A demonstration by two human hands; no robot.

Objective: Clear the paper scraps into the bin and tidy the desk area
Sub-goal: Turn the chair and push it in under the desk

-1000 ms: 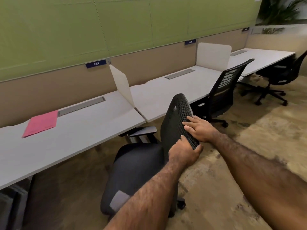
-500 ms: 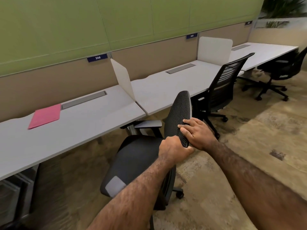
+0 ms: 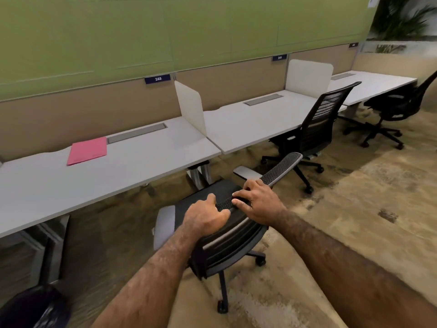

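A black mesh office chair (image 3: 279,170) stands in front of the white desk (image 3: 132,171), its seat facing the desk. My left hand (image 3: 204,215) is closed around the top edge of the chair's backrest. My right hand (image 3: 257,200) lies on the same top edge just to the right, fingers curled over the mesh. A pink folder (image 3: 87,150) lies flat at the back of the desk, near a grey cable slot. No paper scraps show on the desk.
A dark bin (image 3: 35,308) sits on the floor at the bottom left, under the desk's end. White dividers (image 3: 190,106) separate the desks. Two more black chairs (image 3: 314,131) (image 3: 397,107) stand along the row to the right. Brown carpet stretches out on the right.
The chair has turned with both hands on its backrest; the backrest now shows edge-on across the view, with the seat toward the desk. My view has shifted right and lower, bringing the bin into view.
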